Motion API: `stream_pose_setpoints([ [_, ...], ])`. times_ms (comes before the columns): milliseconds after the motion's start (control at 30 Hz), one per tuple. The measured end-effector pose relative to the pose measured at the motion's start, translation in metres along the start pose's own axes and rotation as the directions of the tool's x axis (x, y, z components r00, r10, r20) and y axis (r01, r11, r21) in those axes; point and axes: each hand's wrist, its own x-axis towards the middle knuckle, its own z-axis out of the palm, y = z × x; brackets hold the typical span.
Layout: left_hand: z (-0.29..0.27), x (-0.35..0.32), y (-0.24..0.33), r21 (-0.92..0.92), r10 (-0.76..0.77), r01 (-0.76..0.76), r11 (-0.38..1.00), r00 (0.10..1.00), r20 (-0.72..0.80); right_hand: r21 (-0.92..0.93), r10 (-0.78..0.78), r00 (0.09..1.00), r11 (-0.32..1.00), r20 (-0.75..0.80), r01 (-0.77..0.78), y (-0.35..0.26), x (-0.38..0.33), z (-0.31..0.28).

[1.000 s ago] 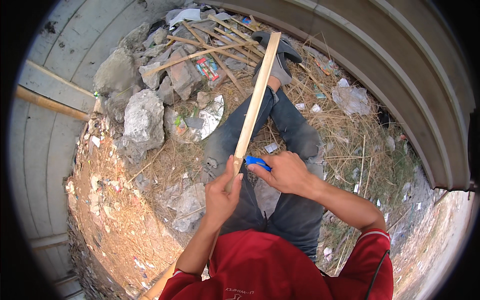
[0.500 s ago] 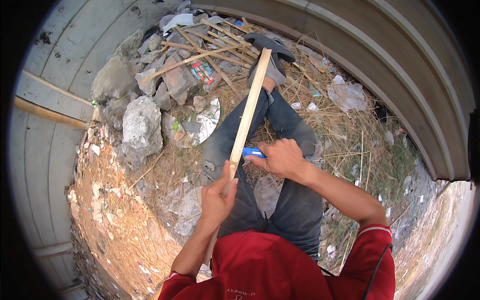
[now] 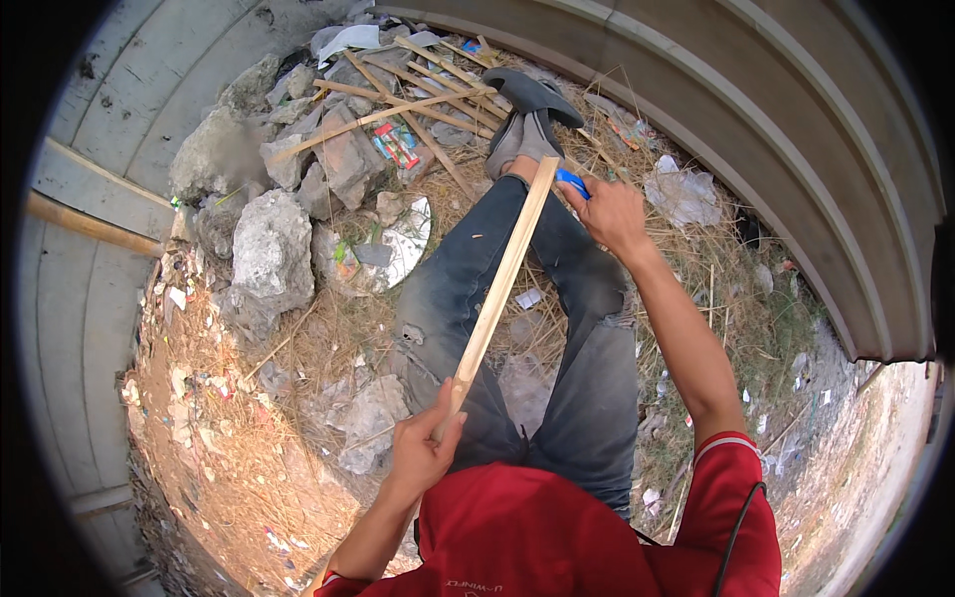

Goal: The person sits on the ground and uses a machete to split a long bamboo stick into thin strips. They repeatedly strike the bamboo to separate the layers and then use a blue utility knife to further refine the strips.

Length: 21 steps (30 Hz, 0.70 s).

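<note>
A long pale wooden strip (image 3: 502,284) runs from my lap out toward my feet, lying over my jeans-clad legs. My left hand (image 3: 423,453) grips its near end. My right hand (image 3: 609,209) is stretched out at the strip's far tip, closed around a small blue-handled tool (image 3: 572,182) that touches the wood there. My grey sandals (image 3: 527,109) rest just beyond the tip. The tool's working end is hidden by my fingers.
Grey rocks (image 3: 264,249) and a pile of split wooden sticks (image 3: 398,95) lie to the left and ahead. Dry straw, scraps of paper and plastic litter (image 3: 686,194) cover the ground. A curved concrete wall (image 3: 756,129) rises on the right.
My right hand with the blue tool has slid from the strip's near part, close to my left hand, out along it to the far tip. The left hand kept its hold.
</note>
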Motion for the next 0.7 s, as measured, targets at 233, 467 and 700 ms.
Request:
stream_pose_setpoints([
  [233, -0.014, -0.087, -0.079, -0.061, -0.012, 0.016, 0.998, 0.998, 0.055, 0.028, 0.384, 0.876, 0.919, -0.293, -0.393, 0.197, 0.071, -0.041],
  [467, 0.017, -0.018, -0.040, -0.121, 0.012, -0.017, 0.992, 0.999, -0.043, 0.686, 0.249, 0.962, 0.682, 0.110, -0.255, 0.028, 0.019, -0.061],
  [700, 0.023, 0.010, -0.022, 0.192, 0.324, -0.293, 0.937, 0.934, -0.151, 0.707, 0.025, 0.981, 0.690, 0.190, -0.155, -0.062, -0.030, -0.051],
])
